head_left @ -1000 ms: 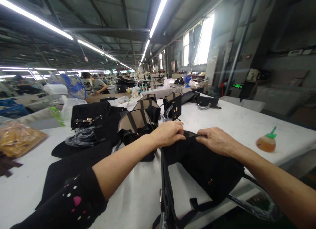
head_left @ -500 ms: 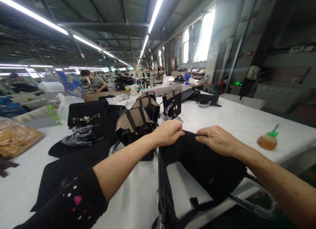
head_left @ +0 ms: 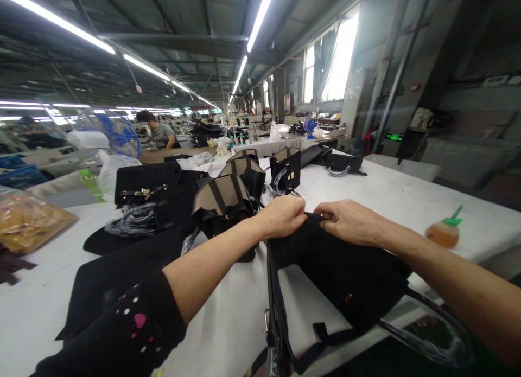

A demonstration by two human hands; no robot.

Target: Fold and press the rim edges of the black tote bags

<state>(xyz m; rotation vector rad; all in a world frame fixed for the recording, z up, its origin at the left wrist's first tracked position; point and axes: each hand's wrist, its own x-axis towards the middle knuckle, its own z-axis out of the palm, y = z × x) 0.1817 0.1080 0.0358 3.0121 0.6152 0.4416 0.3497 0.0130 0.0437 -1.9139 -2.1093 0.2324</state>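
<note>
A black handbag (head_left: 350, 274), apparently a partly assembled one, lies across the near edge of the white table. Along its upper edge my left hand (head_left: 285, 214) is closed, pinching the black material between thumb and fingers. Just to the right, my right hand (head_left: 345, 222) grips the same edge with bent fingers; its fingertips are partly hidden. The bag's plastic-wrapped handle (head_left: 427, 344) hangs over the table edge, and a black strap (head_left: 334, 338) trails below the panel. Close beyond my left hand stands an open black bag with a beige lining (head_left: 220, 195).
Several black bags, including one with a gold clasp (head_left: 142, 184), cover the table's left and middle. A squat bottle of amber liquid with a green spout (head_left: 443, 234) stands at right. Plastic-wrapped brown pieces (head_left: 32, 217) lie at far left. A person (head_left: 158, 133) works beyond a fan (head_left: 122, 135).
My right hand has slid slightly left along the bag's edge, nearer my left hand, with its fingers more bent. My left hand keeps its pinch. The view has shifted slightly.
</note>
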